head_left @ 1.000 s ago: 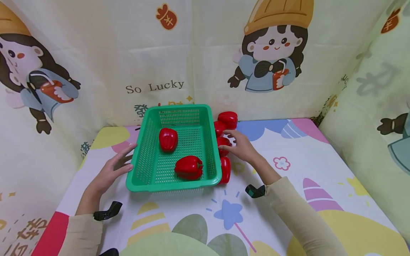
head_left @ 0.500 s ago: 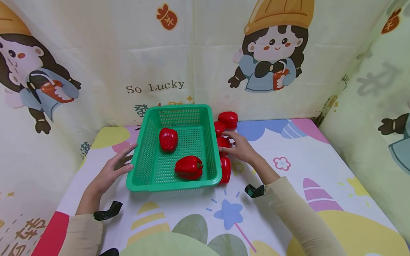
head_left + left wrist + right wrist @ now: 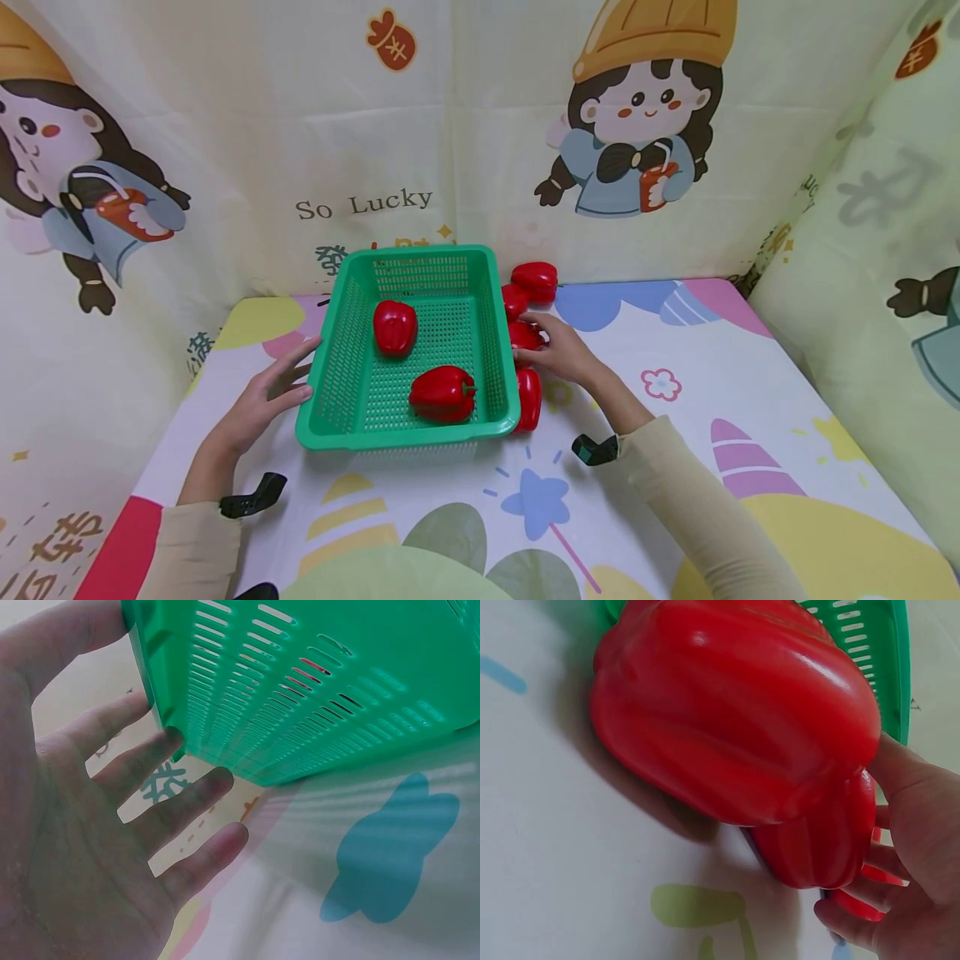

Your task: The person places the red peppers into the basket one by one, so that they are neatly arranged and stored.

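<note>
A green plastic basket [image 3: 408, 437] holds two red bell peppers, one lying toward the back [image 3: 394, 328] and one near the front right [image 3: 442, 393]. My left hand [image 3: 255, 408] has its fingers spread against the basket's left side; in the left wrist view the fingertips [image 3: 169, 739] reach the edge of its slotted wall. Right of the basket, my right hand [image 3: 566, 350] curls its thumb and fingers round a red bell pepper [image 3: 527, 335]. The right wrist view shows that pepper [image 3: 821, 832] partly behind a nearer one [image 3: 735, 712].
More red bell peppers line the basket's right side: one at the front [image 3: 529, 400], two behind the right hand, a smaller-looking one [image 3: 514, 300] and the farthest [image 3: 534, 281]. A printed cloth covers the table [image 3: 600, 533]; a patterned curtain [image 3: 495, 108] closes off the back.
My right hand has lowered slightly and its fingers have closed in round the pepper beside the basket. The left hand and the basket have stayed put.
</note>
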`<state>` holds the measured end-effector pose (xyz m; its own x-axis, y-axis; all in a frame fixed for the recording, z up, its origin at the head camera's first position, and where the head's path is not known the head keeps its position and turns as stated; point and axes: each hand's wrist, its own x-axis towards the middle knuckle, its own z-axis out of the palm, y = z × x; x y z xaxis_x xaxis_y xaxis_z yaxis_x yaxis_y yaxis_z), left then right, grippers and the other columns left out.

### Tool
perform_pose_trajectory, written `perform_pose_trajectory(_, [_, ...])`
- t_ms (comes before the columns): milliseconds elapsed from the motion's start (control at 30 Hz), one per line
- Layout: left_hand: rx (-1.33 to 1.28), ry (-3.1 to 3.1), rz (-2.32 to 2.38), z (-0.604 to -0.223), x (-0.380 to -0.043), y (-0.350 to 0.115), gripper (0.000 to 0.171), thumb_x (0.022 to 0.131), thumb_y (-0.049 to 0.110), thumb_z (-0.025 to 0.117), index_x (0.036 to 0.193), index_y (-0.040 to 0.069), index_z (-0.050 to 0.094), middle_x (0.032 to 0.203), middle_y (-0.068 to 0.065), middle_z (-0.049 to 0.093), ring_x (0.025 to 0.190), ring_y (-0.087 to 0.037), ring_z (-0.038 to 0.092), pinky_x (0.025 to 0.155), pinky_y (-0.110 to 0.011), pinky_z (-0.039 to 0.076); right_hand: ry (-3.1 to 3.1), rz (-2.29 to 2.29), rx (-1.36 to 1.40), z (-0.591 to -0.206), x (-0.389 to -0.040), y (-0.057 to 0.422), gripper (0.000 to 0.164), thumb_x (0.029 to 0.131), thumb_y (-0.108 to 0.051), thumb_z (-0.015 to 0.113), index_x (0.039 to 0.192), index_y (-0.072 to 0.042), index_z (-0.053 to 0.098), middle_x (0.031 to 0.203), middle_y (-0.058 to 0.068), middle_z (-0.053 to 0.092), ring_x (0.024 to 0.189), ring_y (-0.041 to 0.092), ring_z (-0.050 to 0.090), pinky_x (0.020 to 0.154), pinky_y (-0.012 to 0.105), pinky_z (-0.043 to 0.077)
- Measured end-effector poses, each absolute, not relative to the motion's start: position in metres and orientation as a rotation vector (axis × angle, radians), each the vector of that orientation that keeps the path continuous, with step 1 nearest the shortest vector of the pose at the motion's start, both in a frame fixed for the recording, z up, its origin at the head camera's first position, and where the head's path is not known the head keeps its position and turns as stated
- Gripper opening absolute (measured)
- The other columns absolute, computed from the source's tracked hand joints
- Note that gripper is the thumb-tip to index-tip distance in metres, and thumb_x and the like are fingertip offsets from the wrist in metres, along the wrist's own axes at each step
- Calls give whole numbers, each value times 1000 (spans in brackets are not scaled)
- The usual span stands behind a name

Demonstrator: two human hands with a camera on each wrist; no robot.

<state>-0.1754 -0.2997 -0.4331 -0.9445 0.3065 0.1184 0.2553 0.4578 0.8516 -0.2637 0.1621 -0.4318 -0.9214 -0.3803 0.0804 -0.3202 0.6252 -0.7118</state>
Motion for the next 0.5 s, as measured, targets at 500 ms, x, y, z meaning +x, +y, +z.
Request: perform_pose_trajectory(500, [508, 2633, 1529, -433, -174, -299, 67, 96, 14, 53, 154, 26, 23, 161, -1, 25, 138, -5, 38, 95, -7, 39, 2793, -1159, -579, -430, -263, 163, 66, 83, -30, 75, 141, -12, 47, 139, 10, 52, 123, 29, 50, 95, 46, 53])
